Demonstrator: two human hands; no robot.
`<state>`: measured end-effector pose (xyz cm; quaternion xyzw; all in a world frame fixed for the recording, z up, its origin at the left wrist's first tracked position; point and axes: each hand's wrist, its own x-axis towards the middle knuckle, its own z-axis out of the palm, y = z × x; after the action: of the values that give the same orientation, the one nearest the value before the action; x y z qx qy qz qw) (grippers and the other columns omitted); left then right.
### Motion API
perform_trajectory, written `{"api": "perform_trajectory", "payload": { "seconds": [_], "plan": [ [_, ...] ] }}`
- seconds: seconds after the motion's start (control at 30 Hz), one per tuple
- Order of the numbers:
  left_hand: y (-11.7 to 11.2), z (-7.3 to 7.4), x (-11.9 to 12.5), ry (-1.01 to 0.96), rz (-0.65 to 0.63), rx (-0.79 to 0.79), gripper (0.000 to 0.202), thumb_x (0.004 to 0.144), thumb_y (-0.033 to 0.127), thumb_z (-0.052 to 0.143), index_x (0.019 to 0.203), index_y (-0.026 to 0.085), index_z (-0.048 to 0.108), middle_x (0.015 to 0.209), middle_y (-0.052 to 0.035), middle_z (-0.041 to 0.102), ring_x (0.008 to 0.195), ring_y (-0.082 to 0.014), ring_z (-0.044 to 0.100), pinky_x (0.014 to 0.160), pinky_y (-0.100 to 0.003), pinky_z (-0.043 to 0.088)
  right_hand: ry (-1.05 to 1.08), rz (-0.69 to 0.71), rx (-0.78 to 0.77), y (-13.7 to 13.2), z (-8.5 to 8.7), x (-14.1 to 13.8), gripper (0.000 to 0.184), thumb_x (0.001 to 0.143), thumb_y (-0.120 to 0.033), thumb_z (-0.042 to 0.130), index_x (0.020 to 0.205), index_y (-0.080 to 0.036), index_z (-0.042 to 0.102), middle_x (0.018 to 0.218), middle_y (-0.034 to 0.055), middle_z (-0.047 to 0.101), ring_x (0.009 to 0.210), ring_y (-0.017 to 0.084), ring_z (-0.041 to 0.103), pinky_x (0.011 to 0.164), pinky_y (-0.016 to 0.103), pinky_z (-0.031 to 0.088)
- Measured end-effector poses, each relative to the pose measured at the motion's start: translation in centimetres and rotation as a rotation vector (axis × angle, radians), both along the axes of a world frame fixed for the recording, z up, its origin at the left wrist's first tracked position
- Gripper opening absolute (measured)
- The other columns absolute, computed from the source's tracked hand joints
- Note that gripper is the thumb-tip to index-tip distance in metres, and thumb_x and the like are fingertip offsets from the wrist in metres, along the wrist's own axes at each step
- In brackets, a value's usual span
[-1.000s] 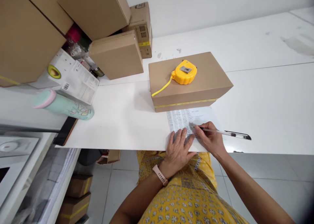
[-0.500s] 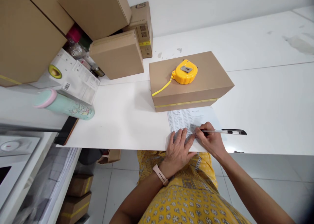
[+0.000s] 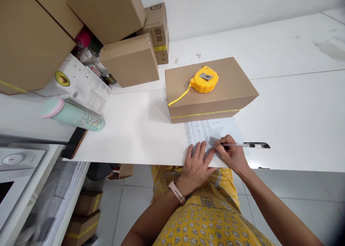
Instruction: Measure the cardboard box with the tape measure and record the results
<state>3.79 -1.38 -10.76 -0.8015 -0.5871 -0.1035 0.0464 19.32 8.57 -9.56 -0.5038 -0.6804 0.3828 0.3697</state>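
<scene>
My right hand (image 3: 232,154) is closed around a pen (image 3: 253,145), its tip down on a sheet of paper (image 3: 226,126) covered in columns of writing. Flat on the lower part of that sheet, my left hand (image 3: 198,165) has its fingers spread. Behind the paper a cardboard box (image 3: 223,102) lies on the white table (image 3: 134,138) and hides the sheet's far edge. A yellow tape measure (image 3: 205,80) with a yellow wrist strap sits on top of the box.
Several cardboard boxes (image 3: 130,62) are stacked at the back left. A mint-green bottle (image 3: 78,116) lies or leans near the table's left end, by a white box with an avocado picture (image 3: 81,84). Lower left is a white appliance (image 3: 16,167); more boxes (image 3: 83,224) stand on the floor.
The view has shifted very slightly. My right hand and the pen show only a tiny movement over the paper, while my left hand stays in place.
</scene>
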Motion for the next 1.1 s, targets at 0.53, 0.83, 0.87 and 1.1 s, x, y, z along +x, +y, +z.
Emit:
{"api": "perform_trajectory", "payload": {
  "seconds": [0.53,0.83,0.87,1.1],
  "plan": [
    [0.03,0.13,-0.01,0.001,0.001,-0.005,0.067,0.104,0.062,0.040,0.157,0.020,0.044,0.165,-0.0162,0.043,0.150,-0.0308,0.042,0.123,-0.051,0.034,0.001,-0.021,-0.013,0.05,0.03,0.13,0.035,0.092,-0.050,0.065,0.073,-0.026,0.047,0.054,-0.0051,0.049,0.047,0.013,0.044,0.047,0.027,0.037],
    [0.05,0.34,-0.04,0.048,0.001,0.051,0.066,0.104,0.062,0.041,0.155,0.020,0.047,0.162,-0.0155,0.046,0.148,-0.0296,0.045,0.121,-0.050,0.036,0.012,-0.025,-0.034,0.00,0.05,0.16,0.029,0.089,-0.043,0.065,0.072,-0.025,0.049,0.054,-0.0048,0.050,0.047,0.012,0.046,0.045,0.026,0.037],
    [0.05,0.33,-0.05,0.056,0.002,0.058,0.066,0.104,0.062,0.041,0.155,0.020,0.047,0.162,-0.0154,0.047,0.148,-0.0294,0.045,0.121,-0.050,0.036,0.011,-0.026,-0.028,0.00,0.00,0.19,0.029,0.089,-0.042,0.065,0.072,-0.025,0.049,0.054,-0.0049,0.050,0.047,0.012,0.046,0.046,0.026,0.037],
    [0.14,0.26,-0.08,0.073,0.003,0.084,0.068,0.103,0.065,0.042,0.154,0.021,0.048,0.161,-0.0149,0.048,0.147,-0.0290,0.046,0.121,-0.049,0.036,0.008,-0.036,-0.029,-0.06,-0.46,0.40,0.027,0.091,-0.042,0.064,0.074,-0.026,0.049,0.055,-0.0045,0.052,0.047,0.013,0.047,0.046,0.027,0.038]
  ]
}}
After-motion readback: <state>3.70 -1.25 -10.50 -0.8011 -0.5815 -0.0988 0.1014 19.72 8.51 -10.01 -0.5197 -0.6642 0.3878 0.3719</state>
